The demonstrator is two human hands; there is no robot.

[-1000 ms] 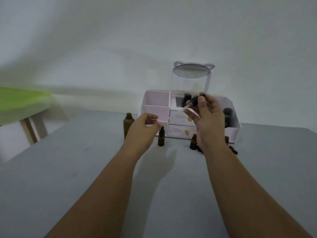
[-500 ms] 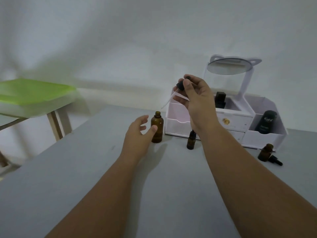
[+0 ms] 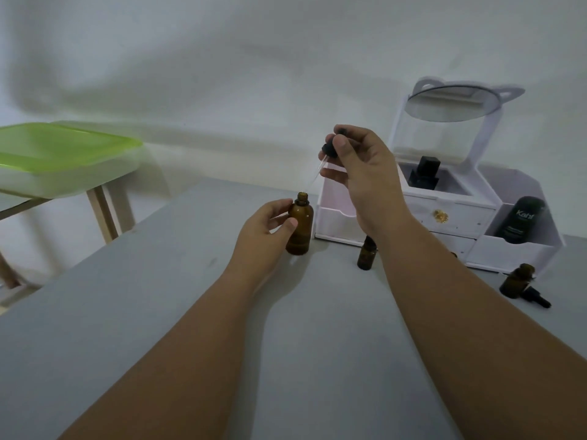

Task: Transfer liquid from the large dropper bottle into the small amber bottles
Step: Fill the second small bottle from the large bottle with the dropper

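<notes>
on grey table [image 3: 158, 312], by organizer [image 3: 444, 214] | left hand [image 3: 263, 230] now clasps big bottle [image 3: 299, 227], open-necked | right hand [image 3: 365, 173] pinches dropper [image 3: 328, 150], tip now just above neck | refill looks next | small bottle [image 3: 366, 256] waits nearby

Amber bottles: three — one large [image 3: 299, 228], open-necked; two small [image 3: 367, 257] [image 3: 516, 281]. Droppers: two — one held [image 3: 320, 160], one lying on the table [image 3: 536, 297]. Dark containers in the organiser: two [image 3: 424, 172] [image 3: 521, 220]. White organiser with mirror: one [image 3: 444, 214]. Hands: two [image 3: 266, 231] [image 3: 368, 173].
</notes>
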